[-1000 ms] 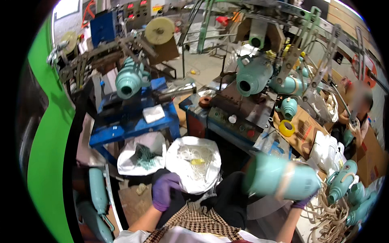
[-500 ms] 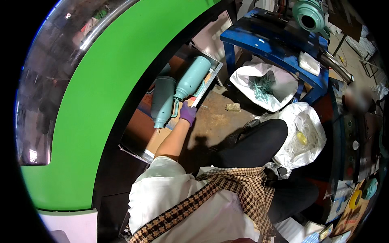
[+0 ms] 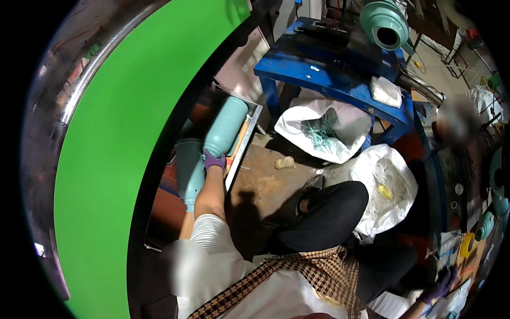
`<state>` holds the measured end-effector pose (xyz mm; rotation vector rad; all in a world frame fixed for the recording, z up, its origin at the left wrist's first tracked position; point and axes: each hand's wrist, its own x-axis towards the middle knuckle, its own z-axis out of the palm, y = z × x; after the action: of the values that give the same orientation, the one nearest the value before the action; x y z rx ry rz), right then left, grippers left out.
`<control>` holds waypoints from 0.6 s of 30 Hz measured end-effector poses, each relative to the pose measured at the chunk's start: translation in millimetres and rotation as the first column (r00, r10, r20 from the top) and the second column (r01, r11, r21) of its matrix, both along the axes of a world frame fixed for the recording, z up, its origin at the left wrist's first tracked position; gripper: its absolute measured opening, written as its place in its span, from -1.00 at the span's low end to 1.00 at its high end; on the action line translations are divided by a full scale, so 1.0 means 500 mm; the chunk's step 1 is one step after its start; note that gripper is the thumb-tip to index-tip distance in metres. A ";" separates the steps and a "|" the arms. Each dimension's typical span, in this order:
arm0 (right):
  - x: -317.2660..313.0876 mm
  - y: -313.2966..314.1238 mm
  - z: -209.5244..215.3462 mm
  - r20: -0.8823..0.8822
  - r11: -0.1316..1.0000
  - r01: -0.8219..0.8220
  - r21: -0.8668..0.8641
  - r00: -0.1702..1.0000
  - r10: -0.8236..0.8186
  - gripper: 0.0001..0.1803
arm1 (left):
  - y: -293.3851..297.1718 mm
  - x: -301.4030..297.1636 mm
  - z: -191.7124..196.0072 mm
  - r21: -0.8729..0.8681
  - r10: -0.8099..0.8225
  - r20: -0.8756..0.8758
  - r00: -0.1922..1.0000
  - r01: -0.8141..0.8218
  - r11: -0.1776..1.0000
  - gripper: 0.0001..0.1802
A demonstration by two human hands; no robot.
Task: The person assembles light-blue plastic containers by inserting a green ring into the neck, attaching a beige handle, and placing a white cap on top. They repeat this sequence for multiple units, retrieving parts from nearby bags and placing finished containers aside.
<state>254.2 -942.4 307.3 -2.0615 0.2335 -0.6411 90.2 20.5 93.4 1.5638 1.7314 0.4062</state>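
My left hand (image 3: 214, 161), in a purple glove, is closed around the narrow end of a teal thermos jug (image 3: 227, 125). That jug lies in a shallow metal-edged box beneath the green surface. A second teal jug (image 3: 194, 183) lies beside it, partly behind my wrist, next to a dark grey-green cylinder (image 3: 187, 157). My right hand (image 3: 442, 284), also in a purple glove, is low at the far right beside a yellow tape roll (image 3: 467, 244) and a cardboard piece. Its fingers look stretched out, with nothing visible in them, though the spot is dim.
A curved green surface (image 3: 122, 133) spans the left. Ahead stands a blue metal table (image 3: 297, 61) bearing another teal jug (image 3: 384, 26) and a white packet (image 3: 386, 91). One white sack (image 3: 289, 125) holds teal strips; another sack (image 3: 406, 199) holds clear rings.
My left hand has moved from beside the jugs' handles onto the neck of the upper jug. My right hand has come into view at the lower right. The whole view has shifted.
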 end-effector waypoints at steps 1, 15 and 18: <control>0.003 0.102 0.021 -0.010 0.989 -0.098 -0.107 0.995 0.097 -0.54 | -0.018 -0.004 0.011 0.178 -0.114 -0.462 0.879 0.218 0.960 -0.07; -0.120 0.854 0.083 0.184 0.329 -0.781 -0.531 0.274 0.944 -0.51 | -0.576 0.063 0.547 0.560 -0.942 0.328 0.075 0.788 0.257 -0.17; -0.123 0.873 0.033 0.233 0.473 -0.697 -0.538 0.416 0.879 -0.39 | -0.680 0.116 0.538 0.887 -0.997 -0.051 0.060 0.461 -0.018 -0.17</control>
<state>192.7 -506.1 323.5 -1.9309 -1.2473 -0.5546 148.0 -319.6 362.6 2.2961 -0.3693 0.9153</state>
